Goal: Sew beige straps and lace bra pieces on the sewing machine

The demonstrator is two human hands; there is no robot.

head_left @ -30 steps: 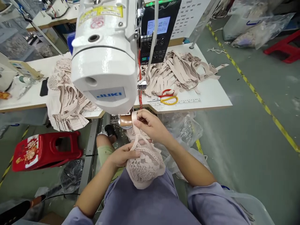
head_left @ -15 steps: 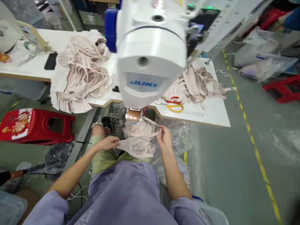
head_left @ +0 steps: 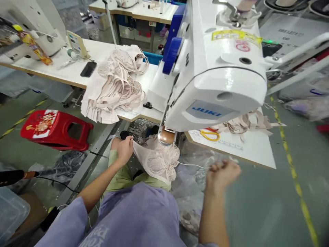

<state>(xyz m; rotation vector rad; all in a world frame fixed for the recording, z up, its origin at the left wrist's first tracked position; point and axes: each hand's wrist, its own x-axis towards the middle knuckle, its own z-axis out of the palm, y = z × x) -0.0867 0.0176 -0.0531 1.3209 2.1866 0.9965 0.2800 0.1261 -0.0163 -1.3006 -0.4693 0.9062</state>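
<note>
My left hand [head_left: 125, 150] is closed on the left end of a pale pink lace bra [head_left: 156, 161], stretching its side band. The bra lies over my lap, below the sewing machine's work head [head_left: 167, 136], with its lace cups bunched on the right. My right hand [head_left: 223, 173], smeared by motion, is off to the right with its fingers curled. A thin white strand [head_left: 194, 165] runs taut from the bra to this hand; I cannot tell whether it is thread or a narrow strap.
The white sewing machine [head_left: 218, 92] overhangs the table. A heap of pale pink bra pieces [head_left: 115, 85] and a black phone [head_left: 88, 69] lie on its left. Yellow-handled scissors [head_left: 210, 136] and more fabric strips [head_left: 240, 124] lie on the right. A red stool [head_left: 55, 128] stands on the floor.
My right hand has moved away from the bra to the right, drawing the strand out. The left hand has risen slightly with the band. The view has turned left.
</note>
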